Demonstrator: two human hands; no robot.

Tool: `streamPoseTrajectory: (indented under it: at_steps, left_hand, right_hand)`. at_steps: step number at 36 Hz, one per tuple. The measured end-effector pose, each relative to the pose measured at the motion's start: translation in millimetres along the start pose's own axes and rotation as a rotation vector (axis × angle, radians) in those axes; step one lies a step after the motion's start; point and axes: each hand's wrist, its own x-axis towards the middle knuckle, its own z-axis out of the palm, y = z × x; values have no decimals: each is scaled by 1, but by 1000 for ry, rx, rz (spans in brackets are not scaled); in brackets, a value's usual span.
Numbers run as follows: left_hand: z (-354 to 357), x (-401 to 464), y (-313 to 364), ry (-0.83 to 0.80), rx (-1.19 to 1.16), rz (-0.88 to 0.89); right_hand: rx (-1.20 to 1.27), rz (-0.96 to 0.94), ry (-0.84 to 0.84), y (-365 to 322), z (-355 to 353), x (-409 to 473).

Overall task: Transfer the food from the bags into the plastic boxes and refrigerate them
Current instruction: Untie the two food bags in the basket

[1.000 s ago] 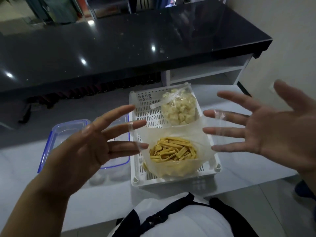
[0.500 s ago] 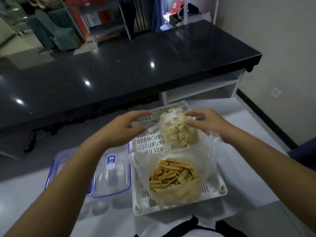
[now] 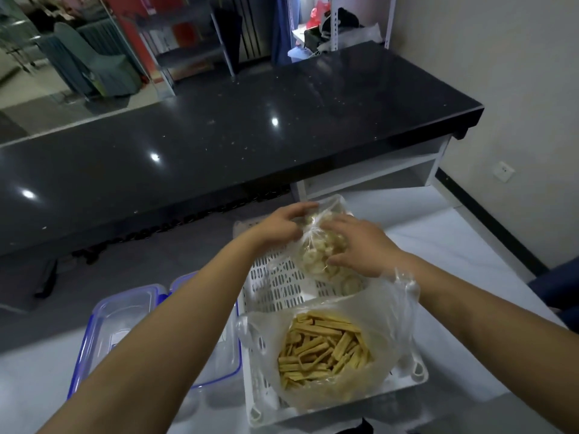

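Note:
A white slotted basket (image 3: 275,289) holds two clear bags. The far bag (image 3: 319,258) is full of pale food chunks. My left hand (image 3: 279,225) grips its top at the left, and my right hand (image 3: 357,242) lies on its right side, fingers pressed into the plastic. The near bag (image 3: 326,349) lies open with yellow strips inside. Clear plastic boxes with blue-rimmed lids (image 3: 125,317) stand left of the basket, partly hidden by my left forearm.
The basket and boxes sit on a white table (image 3: 454,277). A long black counter (image 3: 219,142) runs across behind it, with a white shelf unit (image 3: 376,173) beneath. A wall with a socket (image 3: 503,171) is at right.
Both hands, spread wide in the air a second ago, came down onto the far bag of pale chunks and closed on it. The view has tilted forward.

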Motion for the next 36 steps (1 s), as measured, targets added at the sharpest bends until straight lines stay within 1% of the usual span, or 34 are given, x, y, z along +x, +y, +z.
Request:
streamPoseTrajectory:
  at_steps: [4,9,15,20,23,25,26,29,31,32,36]
  left_hand:
    - [3,-7,-1,-16,14,21]
    - [2,-36,-19,-14,-14,17]
    - [7,-77,-41,191,-79,13]
    - [7,-94,-43,308,-10,9]
    - [5,-98,-43,348,-81,21]
    - [2,-98,-43,352,-123,32]
    - [1,-98,-43,358,-101,30]
    - [-2,-95,-47,395,109,11]
    - [-3,-94,-53,401,283,32]
    - [-3,-93,-56,389,333,51]
    - [2,-90,-61,362,369,100]
  right_hand:
    - [118,-34,-25,1,-3,5]
    - [284,-91,-66,7,0,12]
    - [414,-204,-101,3,22,18]
    - [579,-187,-109,-8,26,27]
    - [626,-173,-109,-14,28,31]
    - [625,-172,-97,-17,29,32]
    - [620,-171,-97,-18,29,32]
    - [571,-167,-101,-16,27,34]
    - [480,-160,-98,-12,25,33]
    - [429,-157,-98,-10,23,31]
    - [280,-222,-111,-13,13,26]
